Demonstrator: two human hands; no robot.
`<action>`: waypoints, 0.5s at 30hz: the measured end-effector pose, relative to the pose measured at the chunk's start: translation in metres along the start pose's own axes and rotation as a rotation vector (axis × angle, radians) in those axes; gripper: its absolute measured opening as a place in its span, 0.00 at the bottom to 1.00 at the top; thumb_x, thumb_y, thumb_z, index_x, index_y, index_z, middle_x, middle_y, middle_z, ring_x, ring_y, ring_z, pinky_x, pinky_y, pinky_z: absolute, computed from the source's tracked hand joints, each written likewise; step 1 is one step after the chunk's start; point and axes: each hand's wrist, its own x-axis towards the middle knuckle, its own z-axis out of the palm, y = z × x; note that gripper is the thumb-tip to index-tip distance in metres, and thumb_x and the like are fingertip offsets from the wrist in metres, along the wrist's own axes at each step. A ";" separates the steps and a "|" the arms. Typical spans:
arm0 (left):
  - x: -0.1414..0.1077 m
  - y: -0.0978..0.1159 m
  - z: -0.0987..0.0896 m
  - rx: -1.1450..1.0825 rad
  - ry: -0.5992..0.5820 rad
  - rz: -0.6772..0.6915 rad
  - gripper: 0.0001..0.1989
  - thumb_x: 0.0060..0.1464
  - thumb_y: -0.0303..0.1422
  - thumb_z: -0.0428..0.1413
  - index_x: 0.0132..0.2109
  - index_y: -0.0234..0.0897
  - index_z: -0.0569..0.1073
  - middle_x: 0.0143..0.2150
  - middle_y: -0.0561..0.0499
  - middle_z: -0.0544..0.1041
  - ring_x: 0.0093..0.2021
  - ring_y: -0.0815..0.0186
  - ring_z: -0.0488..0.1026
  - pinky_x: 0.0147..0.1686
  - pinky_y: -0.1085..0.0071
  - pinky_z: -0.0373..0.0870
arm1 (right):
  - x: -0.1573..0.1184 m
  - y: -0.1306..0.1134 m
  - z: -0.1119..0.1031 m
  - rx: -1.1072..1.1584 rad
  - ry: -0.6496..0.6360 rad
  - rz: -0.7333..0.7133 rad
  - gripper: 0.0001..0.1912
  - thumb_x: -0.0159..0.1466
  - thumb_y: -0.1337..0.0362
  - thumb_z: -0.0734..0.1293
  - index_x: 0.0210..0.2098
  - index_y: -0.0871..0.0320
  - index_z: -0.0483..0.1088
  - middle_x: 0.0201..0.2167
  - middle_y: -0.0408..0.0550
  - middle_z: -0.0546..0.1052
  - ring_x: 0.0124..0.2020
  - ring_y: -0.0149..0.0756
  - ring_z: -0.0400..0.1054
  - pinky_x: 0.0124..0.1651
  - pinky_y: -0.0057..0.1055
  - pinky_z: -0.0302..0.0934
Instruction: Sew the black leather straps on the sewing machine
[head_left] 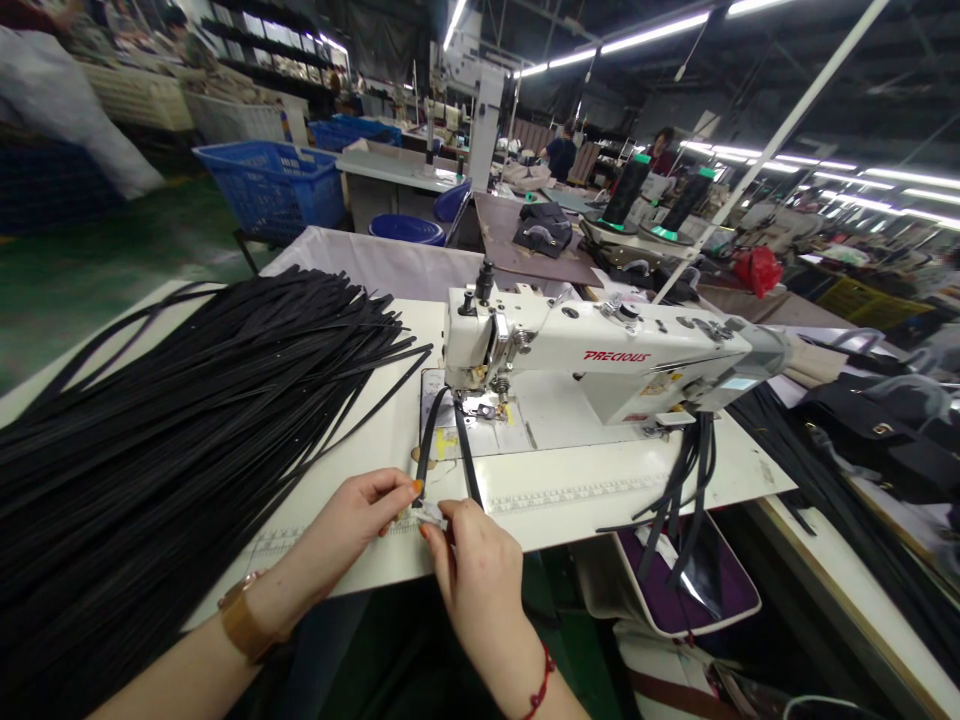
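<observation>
My left hand is closed in a pinch at the lower end of a narrow black strap, just in front of the sewing machine. Between my hands is a small whitish, see-through piece, too small to name. My right hand pinches this piece between thumb and forefinger. A second length of black strap runs from under the presser foot down behind my right hand. Both lengths meet the machine near the needle, where their join is hidden.
A large heap of black straps covers the table's left side. More straps hang over the front edge at right, above a purple-lined bin. Thread cones stand behind the machine. A blue basket is at back left.
</observation>
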 end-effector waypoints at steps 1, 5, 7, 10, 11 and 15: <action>0.000 -0.001 0.000 0.002 -0.002 0.002 0.18 0.53 0.47 0.56 0.28 0.37 0.72 0.23 0.57 0.65 0.25 0.68 0.59 0.27 0.74 0.58 | 0.001 -0.001 0.000 -0.002 0.000 -0.007 0.17 0.72 0.55 0.54 0.41 0.56 0.69 0.30 0.46 0.78 0.26 0.34 0.71 0.28 0.29 0.57; 0.000 -0.002 0.000 0.001 -0.003 -0.003 0.17 0.54 0.47 0.56 0.28 0.37 0.73 0.23 0.57 0.65 0.25 0.68 0.59 0.27 0.74 0.58 | 0.004 -0.002 0.000 0.003 0.007 -0.020 0.17 0.73 0.56 0.54 0.40 0.56 0.69 0.29 0.46 0.77 0.27 0.34 0.71 0.28 0.28 0.56; 0.000 -0.001 -0.001 0.001 -0.006 -0.008 0.17 0.54 0.46 0.56 0.28 0.37 0.72 0.23 0.57 0.64 0.25 0.68 0.59 0.27 0.74 0.57 | 0.004 -0.002 0.001 0.008 0.008 -0.020 0.16 0.73 0.56 0.54 0.39 0.56 0.69 0.28 0.45 0.77 0.27 0.34 0.71 0.28 0.28 0.56; 0.000 0.000 -0.001 -0.003 -0.015 -0.011 0.17 0.55 0.46 0.56 0.28 0.36 0.72 0.23 0.57 0.64 0.26 0.68 0.58 0.27 0.74 0.57 | 0.002 0.000 0.002 0.044 -0.010 -0.008 0.14 0.72 0.58 0.56 0.37 0.55 0.69 0.28 0.45 0.77 0.27 0.34 0.70 0.28 0.28 0.55; 0.000 0.000 -0.001 -0.004 -0.016 -0.013 0.17 0.55 0.46 0.56 0.28 0.36 0.71 0.23 0.57 0.63 0.26 0.69 0.58 0.27 0.74 0.57 | 0.001 0.001 0.001 0.065 -0.015 0.000 0.13 0.72 0.58 0.57 0.37 0.55 0.69 0.28 0.44 0.77 0.27 0.34 0.70 0.28 0.28 0.55; -0.002 -0.005 0.002 -0.036 -0.008 -0.042 0.17 0.55 0.45 0.57 0.27 0.36 0.70 0.22 0.58 0.61 0.25 0.70 0.58 0.26 0.75 0.56 | -0.009 0.006 -0.008 0.161 -0.006 0.040 0.07 0.69 0.61 0.61 0.40 0.55 0.68 0.29 0.44 0.76 0.28 0.35 0.70 0.31 0.29 0.58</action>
